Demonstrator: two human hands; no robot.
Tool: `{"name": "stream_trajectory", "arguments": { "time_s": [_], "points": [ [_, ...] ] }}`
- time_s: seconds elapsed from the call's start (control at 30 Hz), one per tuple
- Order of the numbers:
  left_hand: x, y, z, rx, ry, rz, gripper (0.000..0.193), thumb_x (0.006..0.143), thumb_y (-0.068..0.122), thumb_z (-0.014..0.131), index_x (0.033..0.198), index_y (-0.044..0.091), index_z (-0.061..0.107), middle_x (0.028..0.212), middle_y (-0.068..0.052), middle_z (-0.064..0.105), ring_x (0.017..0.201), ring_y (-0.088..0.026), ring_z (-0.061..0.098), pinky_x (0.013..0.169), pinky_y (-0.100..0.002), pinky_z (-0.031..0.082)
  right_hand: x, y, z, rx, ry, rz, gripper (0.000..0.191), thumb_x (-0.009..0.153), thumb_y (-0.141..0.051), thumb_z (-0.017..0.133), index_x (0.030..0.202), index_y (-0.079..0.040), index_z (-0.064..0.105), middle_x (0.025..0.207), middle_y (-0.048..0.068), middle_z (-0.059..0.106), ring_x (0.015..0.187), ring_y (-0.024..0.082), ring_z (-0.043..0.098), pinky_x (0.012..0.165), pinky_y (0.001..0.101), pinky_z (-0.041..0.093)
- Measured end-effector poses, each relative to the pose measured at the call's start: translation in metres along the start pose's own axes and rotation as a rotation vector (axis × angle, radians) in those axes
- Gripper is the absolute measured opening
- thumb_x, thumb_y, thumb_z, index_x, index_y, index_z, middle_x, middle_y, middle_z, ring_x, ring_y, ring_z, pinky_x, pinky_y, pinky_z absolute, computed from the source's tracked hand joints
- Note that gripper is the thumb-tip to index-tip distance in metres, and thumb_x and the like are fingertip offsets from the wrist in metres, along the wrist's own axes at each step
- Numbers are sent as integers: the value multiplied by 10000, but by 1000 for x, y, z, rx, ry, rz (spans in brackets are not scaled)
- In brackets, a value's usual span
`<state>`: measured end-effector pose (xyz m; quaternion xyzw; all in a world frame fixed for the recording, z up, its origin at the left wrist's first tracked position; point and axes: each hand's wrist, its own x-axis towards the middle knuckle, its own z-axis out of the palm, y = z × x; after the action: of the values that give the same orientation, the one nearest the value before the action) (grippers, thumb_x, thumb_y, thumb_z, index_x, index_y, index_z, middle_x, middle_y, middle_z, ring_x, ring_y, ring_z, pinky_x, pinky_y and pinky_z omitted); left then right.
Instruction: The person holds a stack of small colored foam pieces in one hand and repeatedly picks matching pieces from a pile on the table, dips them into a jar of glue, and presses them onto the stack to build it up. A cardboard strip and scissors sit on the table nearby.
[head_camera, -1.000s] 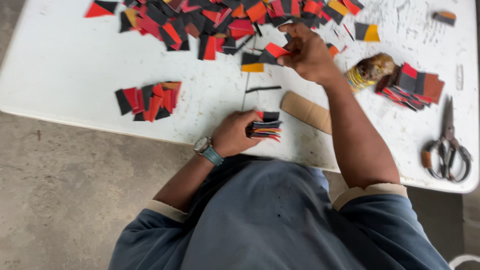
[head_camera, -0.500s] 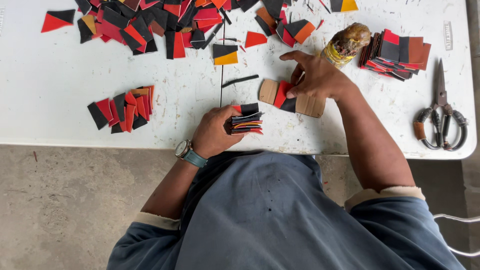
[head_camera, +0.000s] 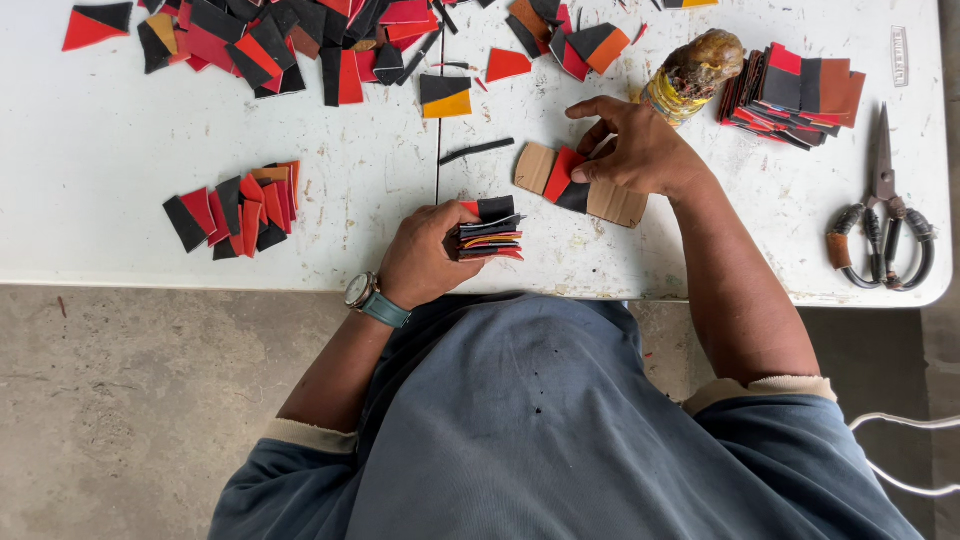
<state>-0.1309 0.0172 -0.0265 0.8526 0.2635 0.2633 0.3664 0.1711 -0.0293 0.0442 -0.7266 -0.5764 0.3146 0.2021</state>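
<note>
Red-black piece (head_camera: 562, 180) lies on cardboard (head_camera: 610, 200), right hand (head_camera: 640, 155) pressing it with loose fingers; left hand (head_camera: 425, 255) clamps a stack (head_camera: 488, 235) just left.

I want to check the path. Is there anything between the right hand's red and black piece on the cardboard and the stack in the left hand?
Nothing visible blocks it. The right hand presses the red and black piece onto the cardboard strip; only bare white table separates it from the stack in the left hand.
</note>
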Motion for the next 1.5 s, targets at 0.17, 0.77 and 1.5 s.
{"name": "stream_trajectory", "arguments": {
  "time_s": [0.17,0.77,1.5],
  "points": [
    [0,0,1,6,12,20,447,750,249,907,1031,56,619,872,-106,733,836,-296,724,727,-403,569,-6,-4,3,-20,43,-9,813,681,-106,921,1420,-83,581,1052,135,738,886,217,750,830,347,609],
    [-3,2,-2,-11,4,22,406,772,216,906,1012,58,619,882,-104,725,861,-303,714,749,-414,561,-60,22,27,193,167,-136,760,871,-130,813,1542,-83,458,1255,124,719,1094,236,723,973,345,595],
    [-4,0,-3,-15,23,81,418,776,216,902,1039,62,616,953,-114,731,908,-324,719,789,-427,561,-86,8,38,3,258,-219,1074,688,-224,932,1569,-36,348,1375,170,638,1294,362,567,1137,505,411]
  ]
}}
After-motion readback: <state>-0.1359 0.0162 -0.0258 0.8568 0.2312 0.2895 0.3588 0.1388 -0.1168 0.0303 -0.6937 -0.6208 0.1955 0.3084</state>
